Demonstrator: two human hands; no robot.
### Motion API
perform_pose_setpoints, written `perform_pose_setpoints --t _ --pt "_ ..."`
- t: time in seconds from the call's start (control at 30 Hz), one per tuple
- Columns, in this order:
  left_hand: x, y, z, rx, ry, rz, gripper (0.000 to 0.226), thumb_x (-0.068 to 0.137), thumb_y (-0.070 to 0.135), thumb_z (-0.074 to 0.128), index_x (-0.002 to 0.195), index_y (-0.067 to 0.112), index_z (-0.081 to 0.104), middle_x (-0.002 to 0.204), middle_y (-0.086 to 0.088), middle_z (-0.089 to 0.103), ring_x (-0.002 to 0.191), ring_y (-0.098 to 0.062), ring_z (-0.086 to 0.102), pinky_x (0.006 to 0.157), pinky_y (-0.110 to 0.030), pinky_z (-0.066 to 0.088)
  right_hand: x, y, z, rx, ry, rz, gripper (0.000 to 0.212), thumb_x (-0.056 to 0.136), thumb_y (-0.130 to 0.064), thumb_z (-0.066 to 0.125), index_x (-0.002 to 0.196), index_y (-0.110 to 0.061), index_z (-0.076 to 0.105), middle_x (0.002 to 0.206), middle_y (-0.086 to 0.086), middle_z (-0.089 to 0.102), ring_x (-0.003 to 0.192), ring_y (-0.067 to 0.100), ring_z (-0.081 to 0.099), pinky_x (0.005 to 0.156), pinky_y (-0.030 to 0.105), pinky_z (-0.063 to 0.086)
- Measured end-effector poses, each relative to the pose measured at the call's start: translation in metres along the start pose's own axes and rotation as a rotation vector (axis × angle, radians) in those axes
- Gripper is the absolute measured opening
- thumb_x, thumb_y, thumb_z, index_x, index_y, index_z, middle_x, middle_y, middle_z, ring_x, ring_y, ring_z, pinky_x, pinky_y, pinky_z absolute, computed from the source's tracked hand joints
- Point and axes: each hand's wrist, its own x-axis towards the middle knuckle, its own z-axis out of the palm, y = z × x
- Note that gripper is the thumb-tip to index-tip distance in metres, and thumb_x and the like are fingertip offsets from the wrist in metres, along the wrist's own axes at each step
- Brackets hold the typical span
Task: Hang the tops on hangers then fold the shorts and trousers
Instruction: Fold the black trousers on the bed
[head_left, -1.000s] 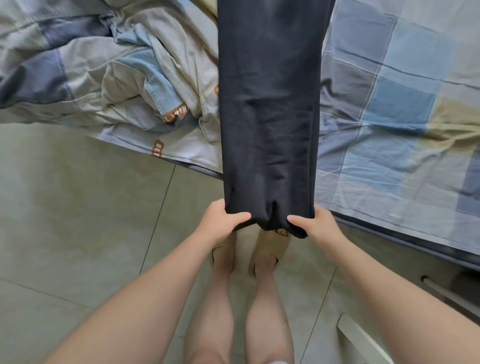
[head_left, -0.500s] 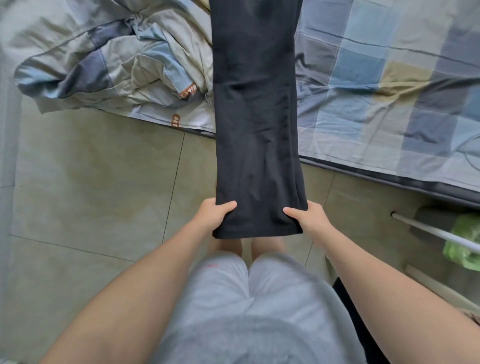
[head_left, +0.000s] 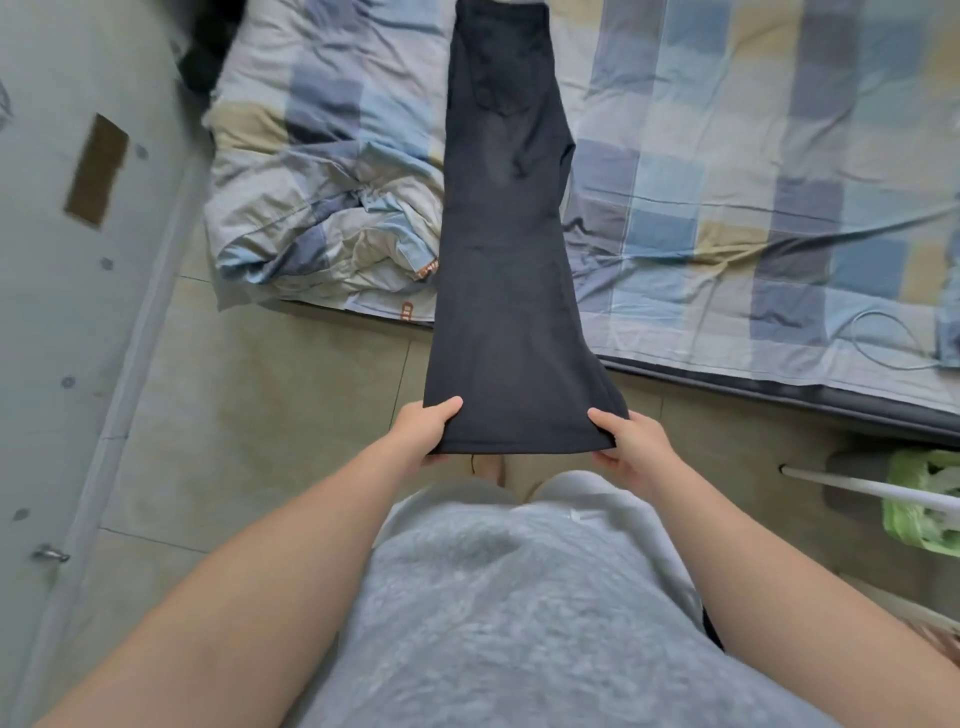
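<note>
Both hem corners of trousers (head_left: 506, 260) pinched: one by left hand (head_left: 423, 431), other by right hand (head_left: 631, 441), thumbs on top. Waist end laid on bed (head_left: 727, 182), legs stretched off edge toward body. Hem to be held level and taut, then carried to waistband so edges are matched.

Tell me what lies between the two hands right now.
Head view: the hem of the black trousers spans the gap, its corners gripped by the left hand and the right hand.
</note>
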Motion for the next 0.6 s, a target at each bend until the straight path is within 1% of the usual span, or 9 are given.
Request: perform_pose_setpoints --t 0.13,0.27,0.33,0.47,0.53,0.6 --pt "-0.029 -0.023 -0.007 -0.031 0.015 0.02 0.034 0.093 0.04 0.066 0.118 0.018 0.058 0.105 0.001 0.066 0.092 -0.018 0.064 0.068 -0.031 0.056 -0.026 0.018 -0.008 -0.006 -0.045 -0.012 0.016 0.089 -0.015 0.073 0.105 -0.015 0.069 0.101 0.005 0.074 0.087 0.021 0.068 0.061 0.028 0.055" --pt "-0.054 -0.061 -0.007 -0.018 0.026 0.057 0.033 0.094 0.042 0.065 0.118 0.02 0.059 0.108 0.002 0.067 0.094 -0.018 0.064 0.067 -0.029 0.054 -0.048 0.048 -0.029 -0.044 -0.079 0.006 0.02 0.089 -0.017 0.073 0.107 -0.01 0.066 0.108 0.009 0.072 0.093 0.026 0.068 0.066 0.03 0.056" --pt "-0.067 -0.086 -0.003 -0.015 0.039 0.044 0.034 0.094 0.043 0.065 0.118 0.02 0.059 0.111 0.001 0.067 0.095 -0.018 0.064 0.064 -0.029 0.053 -0.059 0.067 -0.042 -0.066 -0.088 0.026 0.02 0.089 -0.018 0.074 0.106 -0.011 0.066 0.109 0.01 0.072 0.094 0.027 0.068 0.067 0.031 0.056" --pt "-0.088 -0.132 0.003 0.016 0.067 0.003 0.035 0.092 0.046 0.066 0.115 0.02 0.059 0.109 -0.001 0.067 0.094 -0.019 0.066 0.06 -0.029 0.054 -0.078 0.103 -0.066 -0.069 -0.105 0.056 0.024 0.088 -0.019 0.075 0.108 -0.01 0.066 0.108 0.01 0.073 0.096 0.027 0.07 0.067 0.031 0.057" --pt "-0.097 -0.149 0.004 0.042 0.068 -0.03 0.033 0.091 0.047 0.067 0.109 0.02 0.06 0.105 -0.002 0.068 0.087 -0.019 0.067 0.057 -0.028 0.055 -0.085 0.117 -0.078 -0.084 -0.116 0.076 0.025 0.087 -0.02 0.076 0.109 -0.011 0.066 0.106 0.009 0.074 0.095 0.027 0.07 0.068 0.032 0.058" --pt "-0.104 -0.165 0.004 0.07 0.066 -0.063 0.032 0.09 0.048 0.068 0.103 0.019 0.061 0.096 -0.004 0.069 0.076 -0.019 0.068 0.056 -0.027 0.055 -0.091 0.131 -0.087 -0.097 -0.127 0.09 0.025 0.087 -0.02 0.076 0.109 -0.012 0.067 0.103 0.008 0.076 0.093 0.026 0.072 0.069 0.032 0.058"
